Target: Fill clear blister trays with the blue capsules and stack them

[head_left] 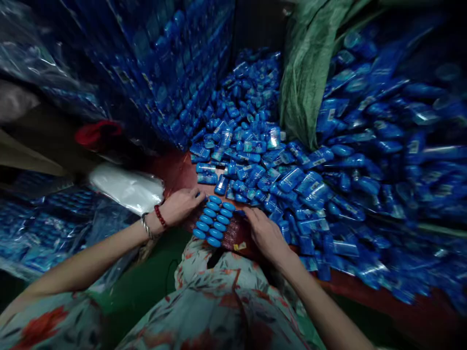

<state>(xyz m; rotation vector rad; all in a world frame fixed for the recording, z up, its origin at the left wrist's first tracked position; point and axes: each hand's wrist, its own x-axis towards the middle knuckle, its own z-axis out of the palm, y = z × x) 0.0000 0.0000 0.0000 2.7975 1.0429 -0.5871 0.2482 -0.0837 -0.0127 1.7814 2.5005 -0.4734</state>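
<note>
Two side-by-side rows of blue bottles (205,219) stand with their smooth oval tops facing up on a reddish surface before me. At the far left end of these rows is my left hand (182,204), its fingers pinched together with a bit of dark blue at the tips. My right hand (267,234) is on the other side, fingers curled, and a dark blue edge of a bottle (240,212) shows at its fingertips. Most of what each hand grips is hidden. Loose blue bottles (255,175) with printed labels lie just beyond both hands.
A large heap of wrapped blue bottles (365,194) spreads to the right. Stacked packs of blue bottles (153,73) rise at the back left. Green woven sacking (306,68) hangs in the middle. Clear plastic bags (126,187) lie left, near a red object (98,133).
</note>
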